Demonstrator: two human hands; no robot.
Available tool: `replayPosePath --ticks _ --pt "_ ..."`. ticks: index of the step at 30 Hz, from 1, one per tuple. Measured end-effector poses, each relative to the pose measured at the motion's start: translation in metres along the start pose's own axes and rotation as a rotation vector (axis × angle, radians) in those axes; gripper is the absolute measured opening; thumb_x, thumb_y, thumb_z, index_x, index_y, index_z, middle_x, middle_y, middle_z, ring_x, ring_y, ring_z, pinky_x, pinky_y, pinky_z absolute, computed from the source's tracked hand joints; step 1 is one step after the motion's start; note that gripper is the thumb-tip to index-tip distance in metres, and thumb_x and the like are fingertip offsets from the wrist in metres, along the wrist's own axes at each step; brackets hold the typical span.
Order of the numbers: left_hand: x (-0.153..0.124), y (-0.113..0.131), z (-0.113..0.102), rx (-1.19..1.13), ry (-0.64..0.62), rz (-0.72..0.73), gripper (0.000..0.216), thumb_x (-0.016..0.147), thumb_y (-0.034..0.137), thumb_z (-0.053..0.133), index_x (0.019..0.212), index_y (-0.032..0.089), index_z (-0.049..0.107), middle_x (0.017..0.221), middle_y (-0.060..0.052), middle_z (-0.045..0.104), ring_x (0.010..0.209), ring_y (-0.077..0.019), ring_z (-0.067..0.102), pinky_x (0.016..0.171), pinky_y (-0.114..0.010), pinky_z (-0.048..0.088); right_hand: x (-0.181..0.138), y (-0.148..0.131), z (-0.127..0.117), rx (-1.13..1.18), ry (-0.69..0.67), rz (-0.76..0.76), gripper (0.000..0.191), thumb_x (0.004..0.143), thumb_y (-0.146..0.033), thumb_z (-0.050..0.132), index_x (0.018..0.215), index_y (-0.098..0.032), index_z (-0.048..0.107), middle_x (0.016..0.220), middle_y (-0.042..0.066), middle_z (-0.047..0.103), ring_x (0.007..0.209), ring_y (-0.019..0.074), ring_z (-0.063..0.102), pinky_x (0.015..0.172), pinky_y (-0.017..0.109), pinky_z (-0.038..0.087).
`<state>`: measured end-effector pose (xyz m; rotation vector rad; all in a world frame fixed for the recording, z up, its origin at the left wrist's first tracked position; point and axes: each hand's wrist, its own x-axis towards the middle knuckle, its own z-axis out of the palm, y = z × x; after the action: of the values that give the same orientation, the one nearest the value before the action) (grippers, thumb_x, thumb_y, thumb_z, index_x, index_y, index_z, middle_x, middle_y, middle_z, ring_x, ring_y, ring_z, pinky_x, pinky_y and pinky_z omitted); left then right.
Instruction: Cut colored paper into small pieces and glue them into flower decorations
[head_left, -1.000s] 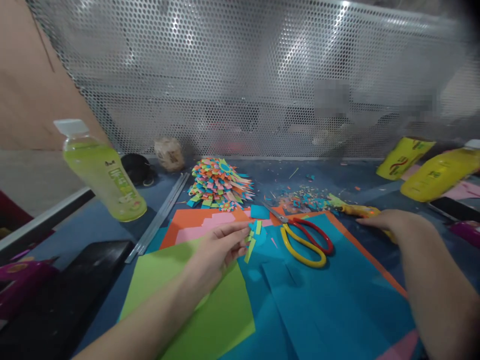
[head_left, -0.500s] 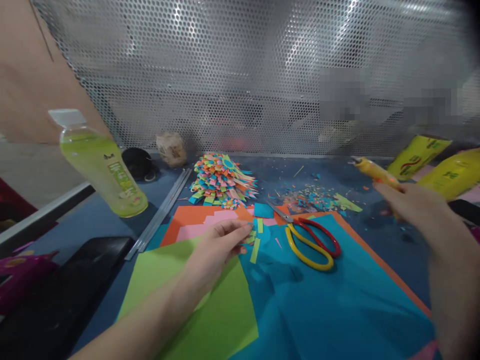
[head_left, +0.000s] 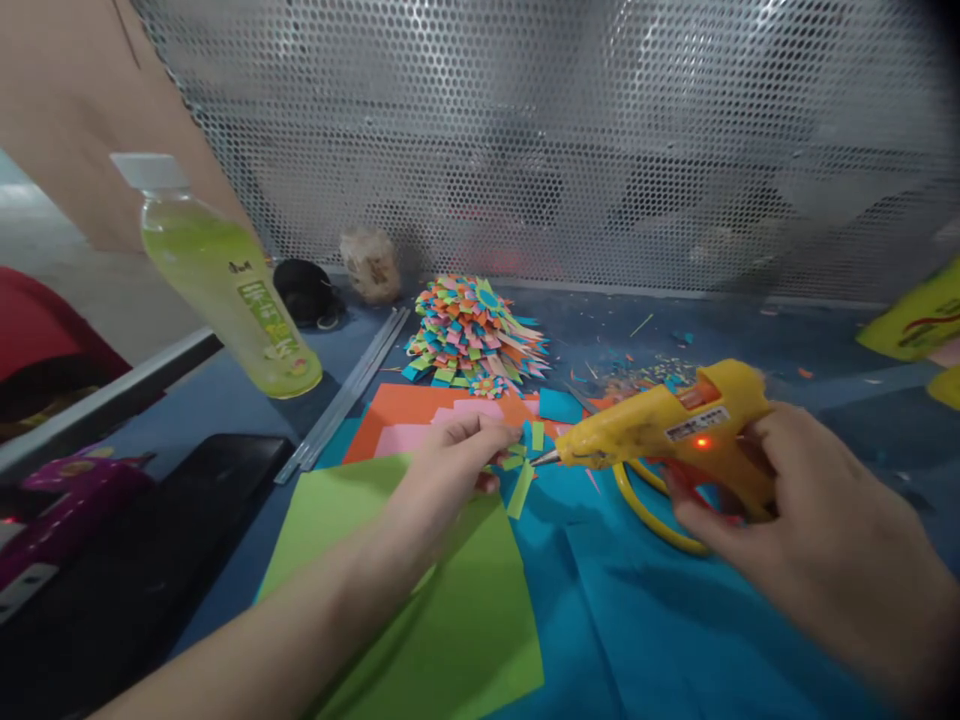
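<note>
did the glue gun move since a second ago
Yes. The glue gun went from the table right of the scissors leftward, now over them in the right hand.

Perforated metal screen (head_left: 570,130) behind blue table (head_left: 750,330)

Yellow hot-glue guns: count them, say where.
1. The yellow hot-glue gun is gripped in the right hand, nozzle toward the small paper strips pinched by the left hand. No other shows.

Matt coloured paper sheets (head_left: 420,620), glossy yellow plastic glue gun (head_left: 667,425), perforated metal screen (head_left: 525,130), clear plastic bottle (head_left: 225,280)
</note>
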<state>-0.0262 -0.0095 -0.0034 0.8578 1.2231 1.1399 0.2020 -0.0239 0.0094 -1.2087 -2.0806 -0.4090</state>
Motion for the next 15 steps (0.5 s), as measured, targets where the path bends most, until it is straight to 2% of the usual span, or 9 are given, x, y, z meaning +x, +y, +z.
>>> replayPosePath --ticks 4,8,13,15 --pt "0.000 0.001 0.002 0.000 0.007 -0.011 0.024 0.065 0.025 0.069 0.057 0.016 0.047 0.057 0.005 0.045 0.051 -0.0063 0.039 0.046 -0.020 0.031 0.001 -0.009 -0.001 -0.004 0.078 0.015 0.028 0.091 -0.051 0.035 0.081 -0.025 0.039 0.067 0.005 0.052 0.058 0.0228 0.058 0.039 0.031 0.042" --pt "0.000 0.001 0.002 -0.002 0.014 -0.012 0.025 0.064 0.025 0.069 0.056 0.016 0.047 0.055 0.005 0.044 0.051 -0.0060 0.039 0.046 -0.020 0.031 0.002 -0.014 -0.002 -0.018 0.073 -0.050 0.024 0.093 -0.044 0.032 0.081 -0.025 0.038 0.067 0.005 0.050 0.065 0.0246 0.058 0.051 0.035 0.047" --pt "0.000 0.000 0.002 0.004 0.025 -0.020 0.024 0.064 0.027 0.069 0.057 0.016 0.049 0.055 0.005 0.044 0.050 -0.0062 0.040 0.046 -0.020 0.032 0.003 -0.011 -0.004 -0.113 0.073 -0.117 0.020 0.094 -0.041 0.033 0.082 -0.025 0.036 0.067 0.004 0.050 0.057 0.0212 0.056 0.039 0.032 0.035" --pt "0.000 0.000 0.001 0.007 0.024 -0.023 0.023 0.064 0.027 0.069 0.057 0.016 0.049 0.056 0.005 0.045 0.050 -0.0061 0.040 0.046 -0.020 0.032 0.003 -0.010 -0.005 -0.123 0.073 -0.132 0.020 0.094 -0.041 0.033 0.083 -0.024 0.036 0.067 0.004 0.051 0.057 0.0204 0.056 0.037 0.030 0.035"
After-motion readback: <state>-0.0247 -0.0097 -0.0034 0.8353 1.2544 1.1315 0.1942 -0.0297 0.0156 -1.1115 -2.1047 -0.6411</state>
